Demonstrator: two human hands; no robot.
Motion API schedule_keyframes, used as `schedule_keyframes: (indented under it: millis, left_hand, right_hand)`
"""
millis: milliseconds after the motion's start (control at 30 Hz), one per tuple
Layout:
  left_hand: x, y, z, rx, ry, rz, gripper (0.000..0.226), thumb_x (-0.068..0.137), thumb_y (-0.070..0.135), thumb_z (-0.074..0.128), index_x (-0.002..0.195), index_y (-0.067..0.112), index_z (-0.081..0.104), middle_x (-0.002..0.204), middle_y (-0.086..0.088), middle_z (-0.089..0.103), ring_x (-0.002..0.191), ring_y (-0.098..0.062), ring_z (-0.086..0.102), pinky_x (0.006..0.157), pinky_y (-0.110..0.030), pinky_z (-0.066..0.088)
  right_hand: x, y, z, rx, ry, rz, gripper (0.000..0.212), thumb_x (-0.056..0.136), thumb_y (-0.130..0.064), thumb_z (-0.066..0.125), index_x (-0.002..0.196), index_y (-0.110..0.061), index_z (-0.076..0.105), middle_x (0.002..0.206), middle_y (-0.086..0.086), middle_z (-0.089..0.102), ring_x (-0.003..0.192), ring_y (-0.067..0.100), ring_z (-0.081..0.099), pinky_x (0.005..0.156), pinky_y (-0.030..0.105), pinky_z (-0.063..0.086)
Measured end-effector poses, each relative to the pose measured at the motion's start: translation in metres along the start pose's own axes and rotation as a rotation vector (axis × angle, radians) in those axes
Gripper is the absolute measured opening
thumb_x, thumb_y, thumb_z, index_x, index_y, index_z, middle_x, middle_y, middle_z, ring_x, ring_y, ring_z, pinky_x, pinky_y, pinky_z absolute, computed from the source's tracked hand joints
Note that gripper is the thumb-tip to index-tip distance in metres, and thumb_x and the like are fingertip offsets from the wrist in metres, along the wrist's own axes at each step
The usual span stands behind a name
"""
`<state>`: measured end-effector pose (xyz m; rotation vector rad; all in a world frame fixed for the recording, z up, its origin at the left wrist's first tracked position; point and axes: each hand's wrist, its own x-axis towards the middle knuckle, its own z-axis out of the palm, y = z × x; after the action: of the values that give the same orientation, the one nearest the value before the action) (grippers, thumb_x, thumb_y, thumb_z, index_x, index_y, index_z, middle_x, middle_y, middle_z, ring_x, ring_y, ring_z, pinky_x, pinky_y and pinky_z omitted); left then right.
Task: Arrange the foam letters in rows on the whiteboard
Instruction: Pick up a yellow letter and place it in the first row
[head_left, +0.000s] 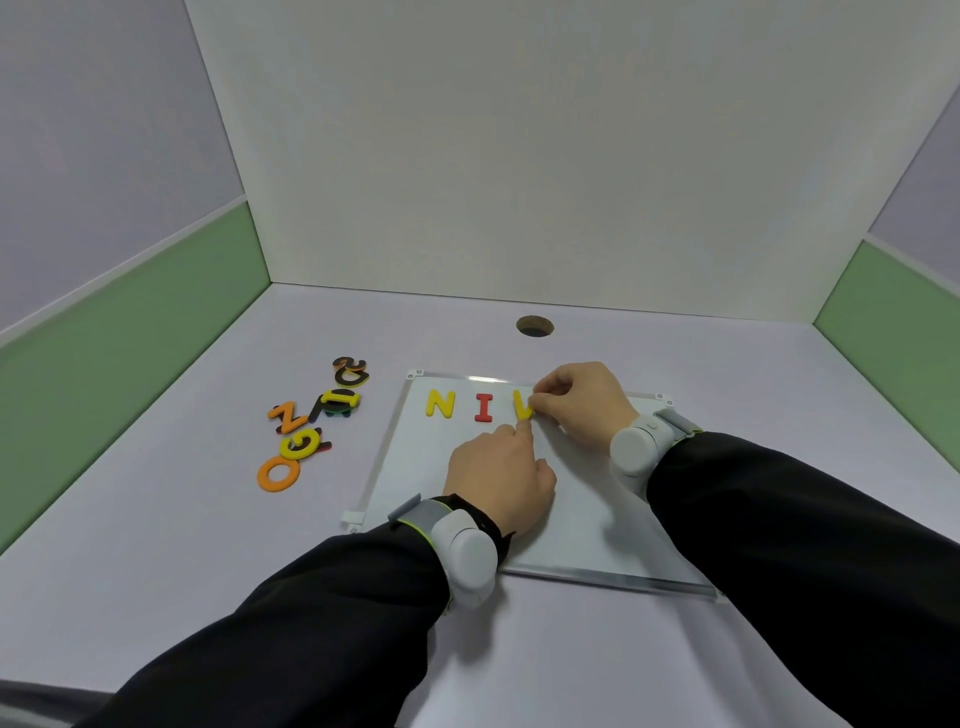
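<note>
A white whiteboard lies flat on the desk. Along its far edge sit a yellow N and a red I in a row. To their right lies a third yellow letter, partly hidden by my fingers. My right hand pinches that letter's right side with thumb and fingers. My left hand rests on the board, its index fingertip pressing the letter's lower end. A loose pile of foam letters lies left of the board, with an orange O nearest me.
White and green partition walls enclose the desk on three sides. A round cable hole sits in the desk behind the board. Both wrists carry grey bands over black sleeves.
</note>
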<state>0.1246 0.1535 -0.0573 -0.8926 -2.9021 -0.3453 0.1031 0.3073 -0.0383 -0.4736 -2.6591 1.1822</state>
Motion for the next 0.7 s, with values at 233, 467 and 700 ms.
schedule_keyframes:
  millis: [233,467,700]
  left_hand:
    - [0.0005,0.0004,0.0014,-0.006,0.007,-0.004,0.051,0.097,0.038,0.033,0.143,0.015,0.038,0.106,-0.004,0.060,0.092,-0.026,0.061,0.065,-0.033,0.037]
    - [0.0019,-0.0016,0.0012,-0.020,0.013,-0.002,0.049,0.096,0.037,0.034,0.140,0.016,0.040,0.103,-0.004,0.061,0.090,-0.027,0.062,0.064,-0.033,0.036]
    - [0.0017,-0.0033,0.0010,-0.036,0.025,0.004,0.045,0.096,0.038,0.035,0.134,0.016,0.044,0.099,-0.002,0.061,0.086,-0.026,0.062,0.063,-0.033,0.037]
  right_hand:
    - [0.0029,0.0001,0.0018,-0.051,-0.005,0.009,0.010,0.081,-0.020,0.075,0.087,-0.013,0.076,0.084,-0.001,0.073,0.084,0.017,0.068,0.080,0.030,0.055]
    - [0.0062,-0.0006,0.0049,-0.120,-0.006,0.021,0.010,0.082,-0.018,0.072,0.087,-0.011,0.077,0.088,0.000,0.073,0.088,0.018,0.066,0.077,0.027,0.052]
    - [0.0058,0.0012,0.0051,-0.146,-0.012,0.001,0.011,0.084,-0.019,0.071,0.090,-0.012,0.077,0.090,-0.002,0.072,0.089,0.016,0.065,0.079,0.025,0.049]
